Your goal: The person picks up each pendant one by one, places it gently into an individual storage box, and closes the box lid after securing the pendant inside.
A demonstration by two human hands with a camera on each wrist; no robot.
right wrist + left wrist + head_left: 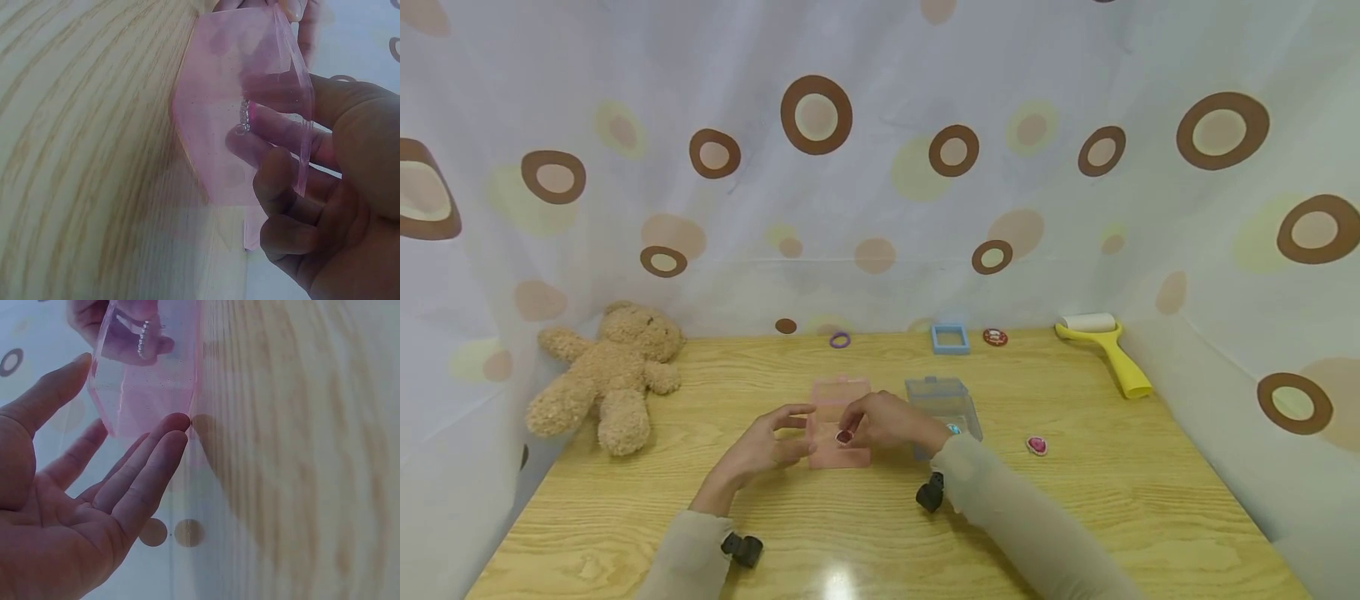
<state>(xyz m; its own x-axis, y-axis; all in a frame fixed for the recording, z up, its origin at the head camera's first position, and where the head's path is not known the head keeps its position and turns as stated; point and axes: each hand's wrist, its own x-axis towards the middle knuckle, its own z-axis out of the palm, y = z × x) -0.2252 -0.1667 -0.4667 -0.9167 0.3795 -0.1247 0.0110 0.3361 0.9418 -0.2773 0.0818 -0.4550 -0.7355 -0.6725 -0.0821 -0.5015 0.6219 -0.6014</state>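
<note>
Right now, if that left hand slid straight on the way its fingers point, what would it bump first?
Most likely the pink box: the left hand has its fingertips right at the wall, touching or nearly so. Depth is unclear.

The right hand (883, 421) covers the upper right of the pink box (838, 421) near frame centre in the head view; the small red piece (844, 437) pinched at its fingertips is too small to identify; the clear box (943, 404) behind is partly hidden by the wrist. In the left wrist view, the left hand (69, 506) is cut off by the left and bottom edges, the pink box (147, 369) by the top edge. In the right wrist view, a beaded piece (244, 119) shows only blurred through the pink wall; the hand runs off the lower right of the frame.
</note>
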